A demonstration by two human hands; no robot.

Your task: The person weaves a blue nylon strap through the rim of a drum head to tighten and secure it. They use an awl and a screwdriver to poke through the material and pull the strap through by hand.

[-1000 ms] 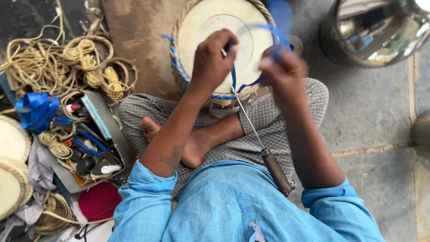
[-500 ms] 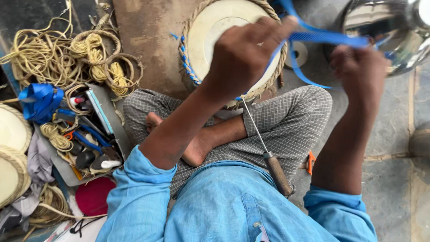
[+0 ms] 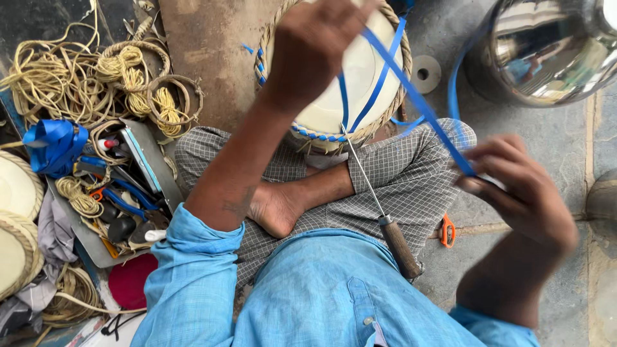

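A blue strap is pulled tight over a round drum.

A wooden-handled spike (image 3: 385,212) is laid across the crossed legs on the floor. The blue strap (image 3: 418,103) is pinched by the closed right hand (image 3: 520,186) near the lap. Farther off, the strap is gripped by the closed left hand (image 3: 315,38) above the round drum (image 3: 360,83), which is rested against the knees. A shiny metal pot (image 3: 546,51) is seen beyond, on the floor.

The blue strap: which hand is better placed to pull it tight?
Probably the right hand: it pinches the blue strap away from the drum, while the left hand stays over the drum.
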